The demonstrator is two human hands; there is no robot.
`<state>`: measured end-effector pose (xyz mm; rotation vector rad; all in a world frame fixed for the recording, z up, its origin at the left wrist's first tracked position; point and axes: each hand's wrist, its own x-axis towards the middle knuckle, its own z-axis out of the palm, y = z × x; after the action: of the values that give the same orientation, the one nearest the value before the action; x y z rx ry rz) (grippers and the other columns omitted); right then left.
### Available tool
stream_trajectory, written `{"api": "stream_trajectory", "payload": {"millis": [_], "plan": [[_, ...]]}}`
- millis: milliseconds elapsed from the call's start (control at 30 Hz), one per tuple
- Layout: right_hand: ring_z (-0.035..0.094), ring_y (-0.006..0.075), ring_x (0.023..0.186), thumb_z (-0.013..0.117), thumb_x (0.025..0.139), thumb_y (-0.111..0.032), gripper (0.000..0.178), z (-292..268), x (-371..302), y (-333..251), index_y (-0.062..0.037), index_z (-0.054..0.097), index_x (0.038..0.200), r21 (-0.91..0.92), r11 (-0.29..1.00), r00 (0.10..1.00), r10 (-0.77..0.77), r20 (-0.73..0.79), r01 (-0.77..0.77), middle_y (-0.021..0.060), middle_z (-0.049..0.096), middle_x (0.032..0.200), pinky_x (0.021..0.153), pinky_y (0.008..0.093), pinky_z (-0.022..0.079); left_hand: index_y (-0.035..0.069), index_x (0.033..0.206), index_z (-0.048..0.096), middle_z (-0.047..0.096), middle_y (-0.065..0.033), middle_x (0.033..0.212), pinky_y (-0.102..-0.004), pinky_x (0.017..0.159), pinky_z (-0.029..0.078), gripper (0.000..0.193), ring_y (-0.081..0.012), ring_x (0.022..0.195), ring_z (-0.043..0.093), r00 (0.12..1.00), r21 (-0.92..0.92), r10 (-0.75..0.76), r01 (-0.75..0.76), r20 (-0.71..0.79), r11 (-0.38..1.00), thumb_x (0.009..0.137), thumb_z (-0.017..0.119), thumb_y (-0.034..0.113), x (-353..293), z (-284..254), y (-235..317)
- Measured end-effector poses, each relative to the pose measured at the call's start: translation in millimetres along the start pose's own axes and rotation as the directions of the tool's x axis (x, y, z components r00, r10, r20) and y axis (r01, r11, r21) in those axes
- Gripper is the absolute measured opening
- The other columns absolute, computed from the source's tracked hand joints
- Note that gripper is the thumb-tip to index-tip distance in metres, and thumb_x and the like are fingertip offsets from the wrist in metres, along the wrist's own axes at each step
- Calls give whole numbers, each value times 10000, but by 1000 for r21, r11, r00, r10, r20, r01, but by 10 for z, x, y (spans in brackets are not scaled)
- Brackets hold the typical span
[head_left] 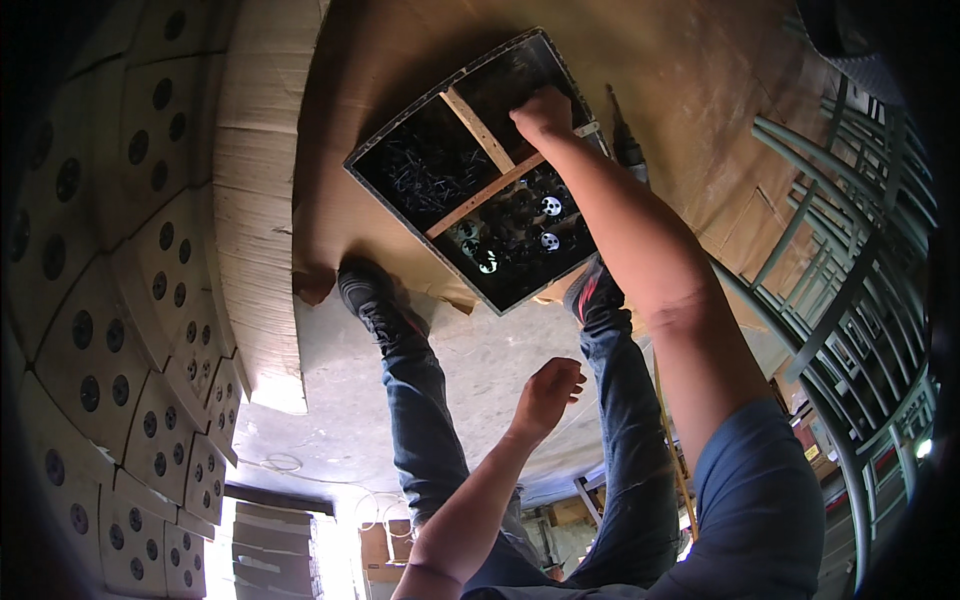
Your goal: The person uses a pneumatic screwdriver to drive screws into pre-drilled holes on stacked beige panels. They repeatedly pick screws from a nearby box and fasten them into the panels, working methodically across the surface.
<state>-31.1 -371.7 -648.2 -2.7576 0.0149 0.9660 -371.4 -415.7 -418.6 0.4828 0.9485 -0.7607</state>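
Note:
A dark shallow box (400, 220) with wooden dividers (480, 132) lies on cardboard beyond my feet. My right hand (546, 115) reaches into its far right compartment, fingers curled downward; their tips and anything in them are hidden. Dark screws (430, 178) fill the far left compartment. In the near section lie round plastic parts, mostly black, with a few pale discs (550, 242). My left hand (549, 397) hangs in the air between my legs, nearer than the box. Its fingers are bent in, and whatever they may hold cannot be made out.
A power drill (626, 140) lies beside the box's right edge. Stacked cartons (140, 300) with round black parts on their faces rise at the left, next to a cardboard sheet (262, 200). Green metal frames (830, 250) are piled on the right. My shoes (372, 300) flank the box's near corner.

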Motion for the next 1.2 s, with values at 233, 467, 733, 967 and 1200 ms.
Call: {"api": "stream_trajectory", "payload": {"millis": [233, 467, 733, 967, 1200], "plan": [[737, 336, 884, 783, 758, -186, 250, 22, -75, -128, 12, 721, 898, -148, 981, 988, -136, -70, 124, 214, 733, 892, 776, 393, 594, 29, 1178, 607, 702, -86, 1020, -315, 784, 548, 257, -166, 916, 672, 1000, 36, 5, -5, 2, 999, 1044, 525, 233, -3, -1, 13], [704, 199, 663, 723, 843, -90, 113, 9, -1291, -565, -13, 687, 917, 441, 740, 861, -441, -252, 508, 125, 703, 742, 632, 320, 557, 26, 1196, 604, 695, -90, 1029, -323, 794, 558, 266, -173, 914, 675, 1000, 43, -18, 19, -23, 999, 1055, 513, 232, 17, -19, 18], [706, 279, 806, 673, 934, -103, 127, -268, -1644, 434, -28, 690, 1035, 279, 820, 810, -329, -485, 500, 146, 701, 998, 712, 355, 571, 32, 1200, 606, 691, -102, 1020, -338, 741, 585, 236, -189, 878, 683, 941, -89, 113, -149, -318, 985, 1046, 525, 192, 201, -523, 5], [490, 438, 1309, 804, 751, -422, 928, -701, -2445, 3481, -18, 390, 1477, -320, 858, 915, 392, -93, -401, 276, 523, 1382, 1098, 536, 409, 64, 1255, 568, 694, -119, 981, -319, 608, 580, 413, -178, 818, 679, 690, 313, 277, -76, -669, 947, 928, 683, 290, 958, -1231, -12], [471, 433, 1334, 787, 808, -300, 853, -345, -1683, 4102, 67, 373, 1457, -46, 999, 995, 10, -104, -15, 308, 470, 1432, 1141, 470, 370, -26, 1315, 528, 681, -270, 1096, -395, 520, 619, 654, -350, 676, 735, 567, 441, 330, 67, -755, 895, 897, 657, 459, 1551, -1363, 1091]]}}
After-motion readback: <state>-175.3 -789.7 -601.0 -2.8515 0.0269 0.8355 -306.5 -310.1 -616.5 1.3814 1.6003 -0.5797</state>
